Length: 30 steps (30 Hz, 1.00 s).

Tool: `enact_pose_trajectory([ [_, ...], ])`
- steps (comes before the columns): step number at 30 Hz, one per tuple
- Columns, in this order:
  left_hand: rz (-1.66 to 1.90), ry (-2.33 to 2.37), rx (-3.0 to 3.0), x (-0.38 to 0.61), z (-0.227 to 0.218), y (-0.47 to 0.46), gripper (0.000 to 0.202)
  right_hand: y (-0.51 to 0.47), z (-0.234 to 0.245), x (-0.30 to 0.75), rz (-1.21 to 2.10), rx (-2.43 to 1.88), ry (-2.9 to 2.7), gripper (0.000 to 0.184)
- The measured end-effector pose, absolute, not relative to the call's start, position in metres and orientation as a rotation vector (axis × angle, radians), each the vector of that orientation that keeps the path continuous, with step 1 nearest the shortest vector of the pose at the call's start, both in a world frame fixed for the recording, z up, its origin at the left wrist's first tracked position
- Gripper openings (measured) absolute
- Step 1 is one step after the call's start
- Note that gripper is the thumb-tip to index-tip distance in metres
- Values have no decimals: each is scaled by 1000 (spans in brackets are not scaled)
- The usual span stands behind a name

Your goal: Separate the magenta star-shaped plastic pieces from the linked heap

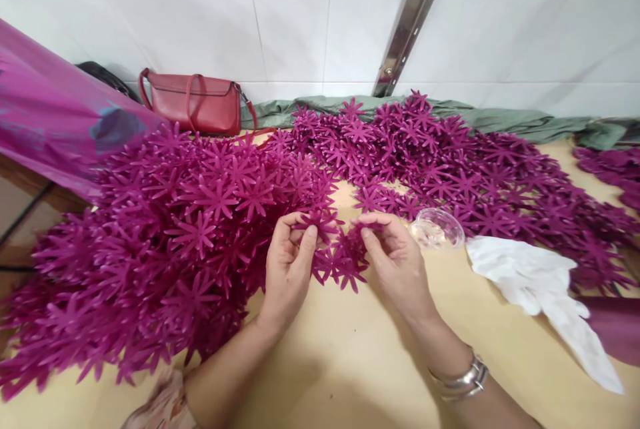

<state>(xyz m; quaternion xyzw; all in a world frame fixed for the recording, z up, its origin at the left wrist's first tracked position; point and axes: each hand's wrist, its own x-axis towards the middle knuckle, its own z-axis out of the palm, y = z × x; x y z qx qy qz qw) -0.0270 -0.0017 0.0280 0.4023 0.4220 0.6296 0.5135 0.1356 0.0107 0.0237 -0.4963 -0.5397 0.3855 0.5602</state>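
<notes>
My left hand (290, 262) pinches a magenta star-shaped flower (323, 225) between thumb and fingers. Close by on the right, my right hand (397, 262) has its thumb pressed to the fingers around another magenta flower piece (356, 242), partly hidden by the fingertips. A few more flowers (345, 269) show just below and between the two hands. To the left of my left hand rises a large heap of the same many-petalled flowers (195, 232). A second heap (465, 185) spreads behind and to the right of my right hand.
Beside my right hand stands a small clear dish (437, 229) with tiny pieces inside. White gloves (530, 275) lie to its right on the tan tabletop (325, 362). A red handbag (195, 102), green cloth (520, 119) and metal bracket (413, 25) are along the tiled wall.
</notes>
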Motion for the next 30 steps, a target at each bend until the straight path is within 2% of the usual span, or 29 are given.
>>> enact_pose_trajectory([
  [2,1459,976,867,-25,24,0,32,10,26,135,781,-1160,-1377,21],
  [4,1426,938,761,-23,20,2,32,9,28,136,689,-1136,-1450,26],
  [12,1357,908,739,-23,18,2,29,-3,37,134,634,-1082,-1561,24],
  [17,1305,951,845,-24,21,0,32,-3,39,134,778,-1074,-1516,28],
  [21,1229,948,940,-22,24,-2,38,3,34,130,1009,-1060,-1434,19],
  [24,1177,911,924,-22,25,-1,39,6,27,129,1184,-1097,-1202,25],
  [27,1149,895,901,-22,24,1,38,8,21,131,1213,-1098,-983,26],
  [30,1199,881,864,-24,22,1,28,10,19,134,1171,-1100,-921,23],
])
